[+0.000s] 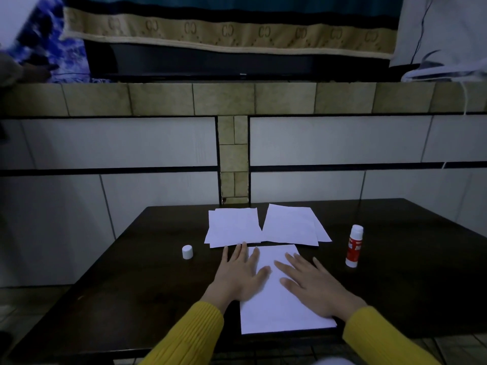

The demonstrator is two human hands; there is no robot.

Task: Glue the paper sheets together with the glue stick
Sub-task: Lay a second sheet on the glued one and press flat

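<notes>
Two paper piles [233,226] [292,225], one glue stick [354,246] and one cap [187,252] sit on the table [131,259], while the left hand [241,272] and right hand [313,283] press flat, fingers spread, on one near sheet [274,306].

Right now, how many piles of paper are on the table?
3: the near sheet under both hands, the left pile and the right pile behind it. Stacked sheets hide each other.

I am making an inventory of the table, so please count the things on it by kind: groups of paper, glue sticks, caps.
Paper groups: 3, namely the left pile, the right pile and the near sheet under the left hand and right hand.
Glue stick: 1
Cap: 1
Total: 5
</notes>
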